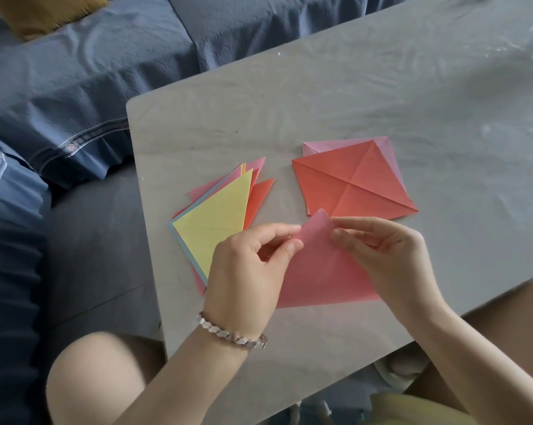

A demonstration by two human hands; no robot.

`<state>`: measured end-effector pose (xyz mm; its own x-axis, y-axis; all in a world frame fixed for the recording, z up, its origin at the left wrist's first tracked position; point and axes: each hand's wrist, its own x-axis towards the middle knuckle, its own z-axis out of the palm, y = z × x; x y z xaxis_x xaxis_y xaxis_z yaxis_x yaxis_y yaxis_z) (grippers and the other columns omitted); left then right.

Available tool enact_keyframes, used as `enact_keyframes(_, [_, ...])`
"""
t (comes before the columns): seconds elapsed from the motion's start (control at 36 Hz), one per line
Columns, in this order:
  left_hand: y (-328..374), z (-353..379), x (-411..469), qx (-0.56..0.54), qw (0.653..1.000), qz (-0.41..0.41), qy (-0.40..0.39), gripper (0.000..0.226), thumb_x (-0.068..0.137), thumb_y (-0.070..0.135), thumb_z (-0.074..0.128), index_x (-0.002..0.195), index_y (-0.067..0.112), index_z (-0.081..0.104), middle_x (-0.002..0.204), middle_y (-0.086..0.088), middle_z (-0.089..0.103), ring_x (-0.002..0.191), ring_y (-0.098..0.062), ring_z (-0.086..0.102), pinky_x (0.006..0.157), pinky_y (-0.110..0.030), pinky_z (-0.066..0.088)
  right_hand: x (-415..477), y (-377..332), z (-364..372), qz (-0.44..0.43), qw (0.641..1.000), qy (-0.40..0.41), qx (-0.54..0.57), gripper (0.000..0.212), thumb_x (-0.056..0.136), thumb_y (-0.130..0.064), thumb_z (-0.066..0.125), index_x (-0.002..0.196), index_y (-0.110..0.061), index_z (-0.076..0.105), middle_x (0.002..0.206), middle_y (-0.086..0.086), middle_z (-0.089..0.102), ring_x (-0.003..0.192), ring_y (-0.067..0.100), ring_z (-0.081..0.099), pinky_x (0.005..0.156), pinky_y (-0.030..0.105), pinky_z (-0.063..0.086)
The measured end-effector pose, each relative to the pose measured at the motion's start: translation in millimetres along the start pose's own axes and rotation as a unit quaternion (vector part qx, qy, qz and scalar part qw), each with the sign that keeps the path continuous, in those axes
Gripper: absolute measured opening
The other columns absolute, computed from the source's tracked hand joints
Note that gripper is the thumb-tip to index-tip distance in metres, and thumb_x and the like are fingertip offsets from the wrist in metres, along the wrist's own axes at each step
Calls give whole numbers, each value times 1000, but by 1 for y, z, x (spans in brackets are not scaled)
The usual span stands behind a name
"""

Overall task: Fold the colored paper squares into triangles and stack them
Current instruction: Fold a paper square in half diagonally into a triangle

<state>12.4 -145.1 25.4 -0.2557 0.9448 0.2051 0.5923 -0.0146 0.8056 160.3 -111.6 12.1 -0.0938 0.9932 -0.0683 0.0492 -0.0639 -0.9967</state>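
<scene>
A pink paper, folded into a triangle shape, lies near the table's front edge with its top corner lifted. My left hand pinches that corner from the left, and my right hand pinches it from the right. To the left sits a fanned stack of folded triangles with a yellow one on top. Behind my hands lies a pile of paper squares; the top one is red-orange with diagonal creases, and a pink-lilac sheet shows beneath it.
The grey table is covered with clear plastic film. A blue sofa runs along the left and back, with a mustard cushion at the top left. My knees flank the table's front edge.
</scene>
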Motion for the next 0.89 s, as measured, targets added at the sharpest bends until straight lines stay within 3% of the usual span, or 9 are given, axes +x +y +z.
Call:
enact_keyframes(0.19, [2,-1,-2,14,1000,20,1,20,75,7,73,93,17,74,69,28,59,65,10,57,64,0,40,-1,-2,-1,-9,1000,-6,-1,21,78,-8,69,76,-29,71,63,-17,68,59,-8,59,58,7,43])
enact_keyframes(0.39, [2,-2,-4,11,999,32,3,19,76,7,72,92,16,74,78,9,72,72,2,61,65,-2,43,-1,-2,-2,-5,1000,-16,-26,20,78,-9,69,80,-29,71,72,-15,71,64,-5,62,62,8,46])
enact_keyframes(0.64, [2,-2,-6,17,999,36,6,17,76,17,68,91,17,75,77,14,69,74,3,62,65,-1,43,-3,-3,-3,7,999,-29,-20,20,79,-9,68,81,-29,71,73,-13,72,64,-2,64,60,10,48])
enact_keyframes(0.89, [4,-3,-6,25,999,33,9,15,77,7,72,88,15,75,75,19,64,78,4,62,67,1,41,-3,-3,-4,5,999,-32,-5,23,78,-7,68,78,-30,71,68,-15,71,61,-4,62,58,8,45])
